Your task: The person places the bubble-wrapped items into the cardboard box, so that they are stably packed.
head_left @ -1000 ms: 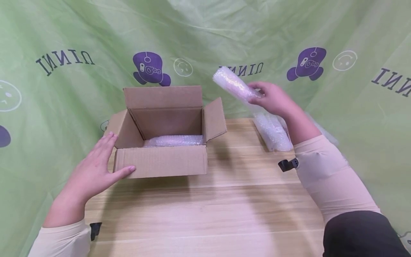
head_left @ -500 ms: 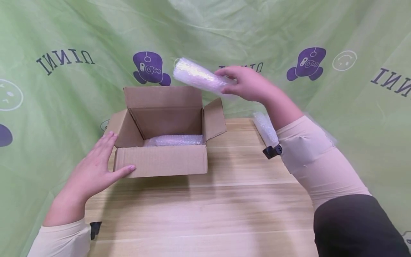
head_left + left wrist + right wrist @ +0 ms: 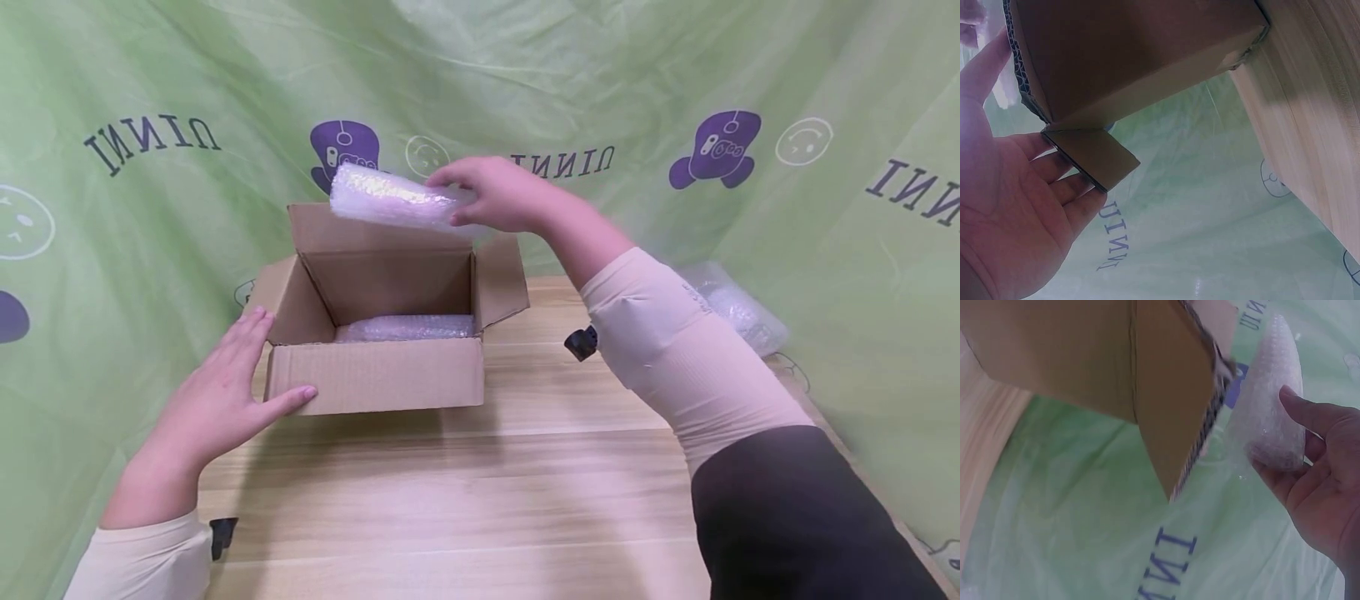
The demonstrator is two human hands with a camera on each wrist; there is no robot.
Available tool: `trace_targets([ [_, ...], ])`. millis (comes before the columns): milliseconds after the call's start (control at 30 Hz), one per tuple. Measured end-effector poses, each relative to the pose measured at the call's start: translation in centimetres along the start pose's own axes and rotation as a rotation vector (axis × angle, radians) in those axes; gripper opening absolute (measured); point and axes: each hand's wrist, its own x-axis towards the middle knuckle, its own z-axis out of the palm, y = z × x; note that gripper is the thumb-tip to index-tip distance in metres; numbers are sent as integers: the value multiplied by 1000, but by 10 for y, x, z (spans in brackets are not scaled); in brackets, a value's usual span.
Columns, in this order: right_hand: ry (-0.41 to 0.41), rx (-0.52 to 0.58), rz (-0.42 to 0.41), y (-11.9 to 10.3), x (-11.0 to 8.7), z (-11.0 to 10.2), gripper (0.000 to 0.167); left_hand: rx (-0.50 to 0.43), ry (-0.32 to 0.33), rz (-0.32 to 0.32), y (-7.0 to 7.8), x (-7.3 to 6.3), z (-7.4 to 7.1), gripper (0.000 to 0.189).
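Observation:
An open cardboard box (image 3: 375,377) stands at the table's back left, its flaps spread outward. Inside it lies a bubble-wrapped bundle (image 3: 408,327). Above the box's far flap, my right hand (image 3: 502,193) grips one end of a bubble-wrap roll (image 3: 390,200), which is held nearly level; in the right wrist view that bubble-wrap roll (image 3: 1272,394) sits between thumb and fingers. Whatever the wrap covers cannot be made out. My left hand (image 3: 217,400) rests at the box's front left corner, thumb on the front flap, fairly straight fingers against the left flap (image 3: 1094,156).
Another bubble-wrapped bundle (image 3: 738,312) lies at the table's back right, partly behind my right sleeve. The wooden table (image 3: 480,492) ends at a green printed curtain (image 3: 637,67) behind the box.
My right hand has carried the bubble-wrap roll leftward from the table's right side to above the box, and the roll has become more level. The left hand and box stay put.

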Motion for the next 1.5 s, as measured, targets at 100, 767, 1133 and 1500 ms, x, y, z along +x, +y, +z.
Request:
trace_targets([
  [100, -18, -18, -25, -7, 11, 7, 53, 0, 0, -2, 0, 0, 0, 109],
  [767, -153, -65, -87, -15, 34, 69, 55, 7, 10, 7, -1, 0, 0, 108],
  [1133, -175, -102, -110, -15, 36, 85, 55, 0, 5, 2, 0, -2, -1, 109],
  [1500, -105, -94, -109, -1, 25, 77, 66, 3, 0, -10, -1, -1, 1, 110],
])
